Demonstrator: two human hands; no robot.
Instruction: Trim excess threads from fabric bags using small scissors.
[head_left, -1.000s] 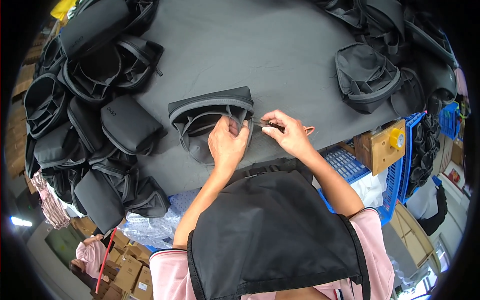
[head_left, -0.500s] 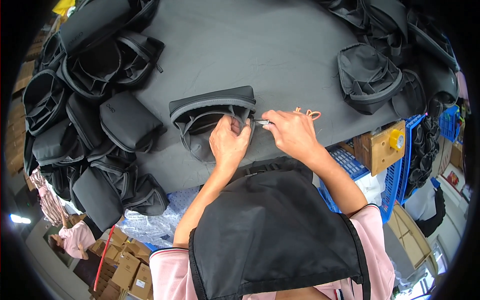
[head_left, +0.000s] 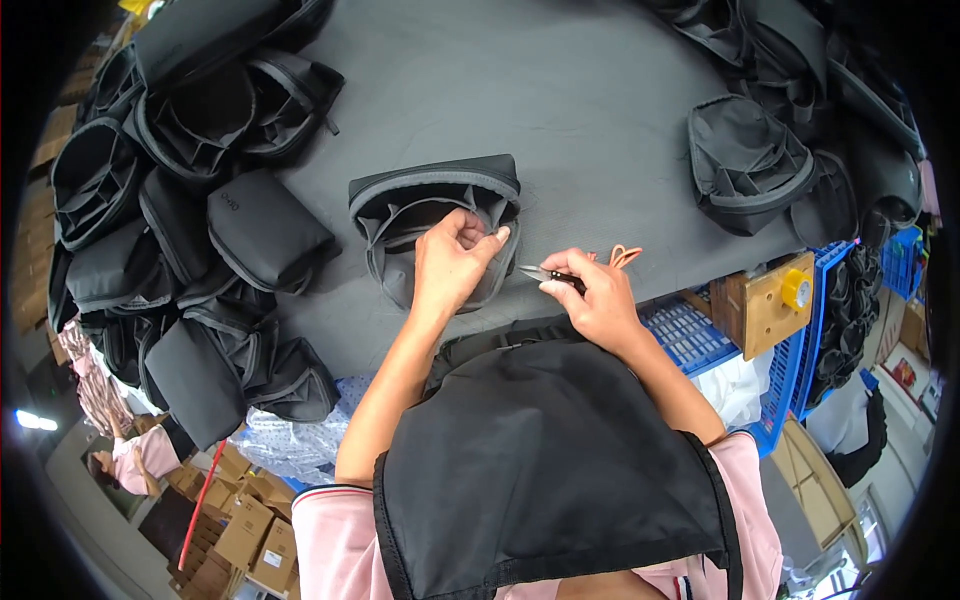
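An unzipped black pouch (head_left: 432,173) with inner dividers lies on the dark table, its mouth toward me. My left hand (head_left: 450,262) reaches into its right side, thumb and fingers pinched on the pouch's edge lining. Just right of the pouch, my right hand (head_left: 597,302) is closed round a pair of small thread snips (head_left: 534,271). The pointed metal blades face the pouch but stand apart from it. An orange cord loop (head_left: 626,256) sticks out beyond the right hand.
Black pouches (head_left: 268,232) are heaped along the table's left side. More pouches (head_left: 750,165) lie at the far right. By the near right edge are a blue crate (head_left: 690,335) and a wooden block with yellow tape (head_left: 797,288). Cardboard boxes (head_left: 245,530) and another person (head_left: 143,458) are at lower left.
My right hand has drawn the snips down and away from the pouch's right edge. My left hand keeps its place at the pouch. The whole view has shifted slightly.
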